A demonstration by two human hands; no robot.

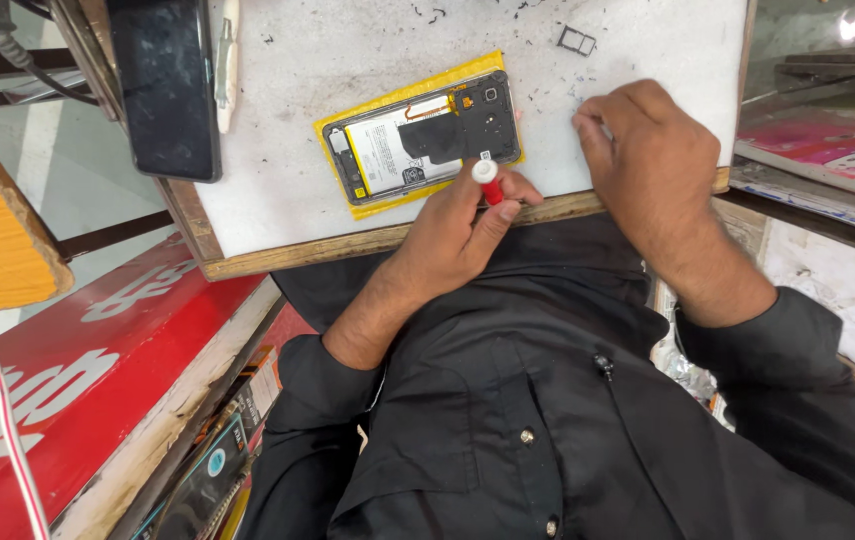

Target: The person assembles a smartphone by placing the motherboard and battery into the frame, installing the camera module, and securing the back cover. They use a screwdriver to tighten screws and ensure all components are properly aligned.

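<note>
Left hand [458, 235], grip closed on a red-and-white screwdriver [487, 181]; the opened phone [426, 137] lies just beyond it on the surface [278, 180]. Right hand [648, 150], fingers curled, presses the surface beside the phone; whether it pinches anything cannot be told. A slipping tip could puncture the exposed battery.

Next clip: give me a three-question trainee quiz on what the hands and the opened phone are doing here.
1. True or false: the left hand grips a red-and-white screwdriver handle.
2. Where does the right hand rest? A) on the white work board B) on the opened phone with exposed battery C) in the lap
3. What colour is the pad under the phone?

Key: 1 true; 2 A; 3 yellow.
</note>
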